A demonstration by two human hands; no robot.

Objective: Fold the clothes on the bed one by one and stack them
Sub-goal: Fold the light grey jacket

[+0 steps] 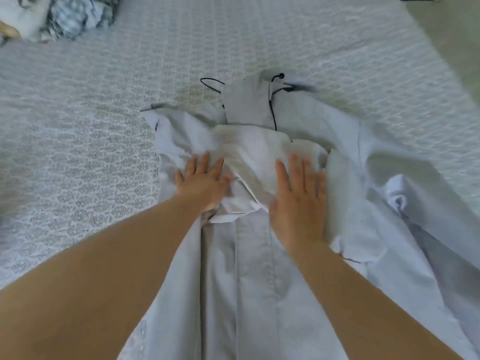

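- Pressing my flat left hand (205, 181) and flat right hand (298, 201) on the pale grey hooded jacket (233, 294), fingers straight, gripping nothing.
- It lies on the patterned white bedspread (91, 152).

Soft, even daylight; slight motion blur, wide-angle warping at edges.

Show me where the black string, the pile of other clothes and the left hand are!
black string (271, 110), head view, on the cord running down the hood.
pile of other clothes (75, 16), head view, on the patterned fabric at the top left.
left hand (201, 181), head view, on the back of the hand.
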